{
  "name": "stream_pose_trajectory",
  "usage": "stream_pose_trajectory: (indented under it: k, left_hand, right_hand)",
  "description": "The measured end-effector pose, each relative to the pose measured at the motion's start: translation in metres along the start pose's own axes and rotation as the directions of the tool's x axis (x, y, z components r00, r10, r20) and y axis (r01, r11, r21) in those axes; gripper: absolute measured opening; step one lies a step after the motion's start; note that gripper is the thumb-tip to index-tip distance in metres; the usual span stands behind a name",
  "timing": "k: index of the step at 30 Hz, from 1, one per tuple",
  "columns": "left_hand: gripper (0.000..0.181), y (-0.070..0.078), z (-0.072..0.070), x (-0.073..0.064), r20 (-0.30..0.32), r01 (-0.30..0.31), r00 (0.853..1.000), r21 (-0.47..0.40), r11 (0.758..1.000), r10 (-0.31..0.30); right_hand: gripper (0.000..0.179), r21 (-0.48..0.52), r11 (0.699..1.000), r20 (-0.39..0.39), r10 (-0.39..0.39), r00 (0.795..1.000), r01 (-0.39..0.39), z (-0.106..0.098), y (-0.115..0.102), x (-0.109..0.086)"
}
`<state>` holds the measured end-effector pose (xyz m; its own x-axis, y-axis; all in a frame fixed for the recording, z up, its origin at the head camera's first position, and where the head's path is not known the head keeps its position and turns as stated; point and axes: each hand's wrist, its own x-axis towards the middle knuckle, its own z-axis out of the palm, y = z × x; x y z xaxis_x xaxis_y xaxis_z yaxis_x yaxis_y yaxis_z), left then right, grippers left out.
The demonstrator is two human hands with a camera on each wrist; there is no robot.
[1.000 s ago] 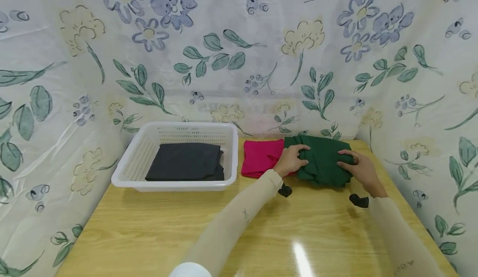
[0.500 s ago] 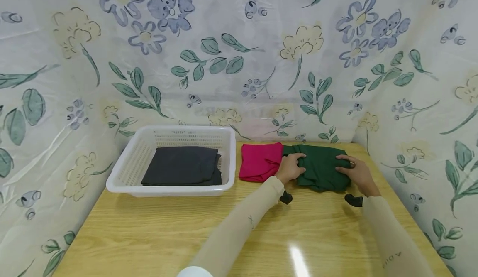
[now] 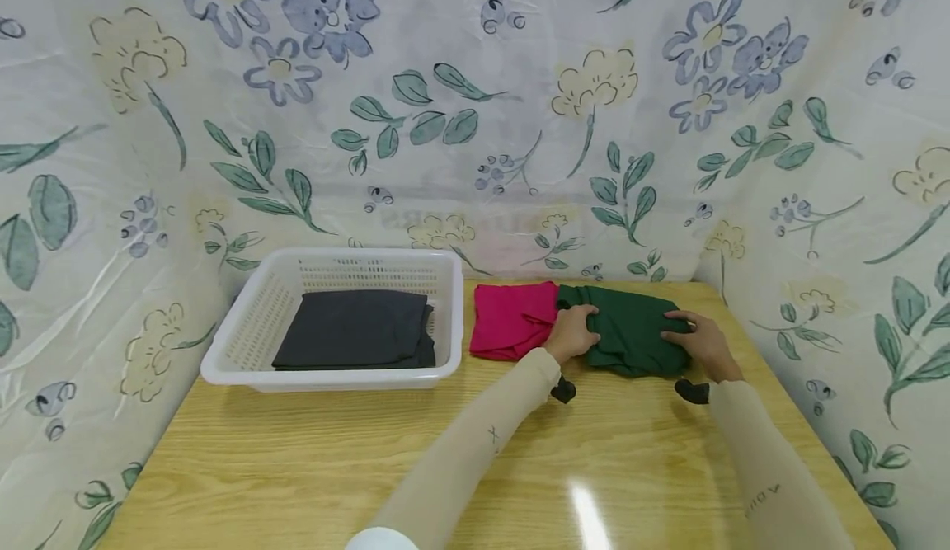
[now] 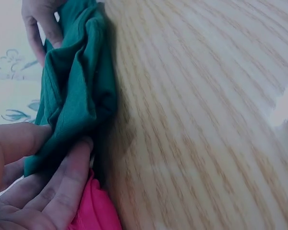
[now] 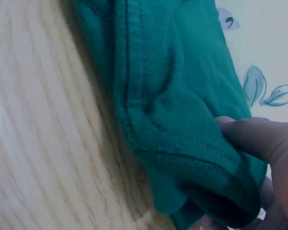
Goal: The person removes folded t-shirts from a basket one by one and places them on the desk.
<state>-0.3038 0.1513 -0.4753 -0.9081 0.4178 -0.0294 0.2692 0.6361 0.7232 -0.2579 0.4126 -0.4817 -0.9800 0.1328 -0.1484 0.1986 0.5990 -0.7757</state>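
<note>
A folded dark green garment (image 3: 634, 331) with stitched seams lies at the back right of the table. My left hand (image 3: 571, 334) grips its left edge; in the left wrist view the thumb lies over the green cloth (image 4: 81, 81) and the fingers tuck beneath. At the opposite end, my right hand (image 3: 705, 348) holds the right edge, its thumb on top in the right wrist view and the other fingers partly hidden under the fabric. A folded bright pink garment (image 3: 512, 319) lies right beside the green one, behind my left hand.
A white plastic basket (image 3: 326, 383) with perforated walls stands at the back left, holding folded dark grey clothing (image 3: 352, 327). Floral sheeting (image 3: 460, 195) hangs behind the wooden table (image 3: 312, 459) and along both sides.
The head view has shifted slightly. My left hand has slid a little left along the green garment; my right hand stays at its right edge.
</note>
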Motion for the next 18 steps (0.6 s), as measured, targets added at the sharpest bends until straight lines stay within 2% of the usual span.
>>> stream_pose_trajectory:
  k: [3, 8, 15, 18]
  left_hand:
    - [0.044, -0.002, -0.003, -0.001, -0.002, -0.002, 1.0, -0.046, 0.999, 0.002]
    - [0.039, -0.003, -0.007, -0.001, 0.022, 0.019, 1.0, -0.114, 0.993, -0.016]
    - [0.043, -0.003, -0.011, -0.005, 0.088, 0.043, 0.996, -0.147, 0.988, -0.03]
    - [0.039, -0.005, -0.014, -0.007, 0.077, 0.025, 0.997, -0.163, 0.986, -0.013]
  right_hand:
    - [0.056, -0.027, 1.0, -0.007, -0.009, 1.0, 0.009, 0.001, -0.001, 0.001]
    - [0.052, -0.067, 0.998, -0.073, -0.012, 0.997, 0.007, 0.002, -0.001, 0.002]
    - [0.049, -0.05, 0.999, -0.118, 0.009, 0.993, -0.015, 0.005, -0.001, 0.001]
    - [0.049, -0.084, 0.996, -0.128, -0.013, 0.992, 0.002, 0.005, -0.004, 0.001]
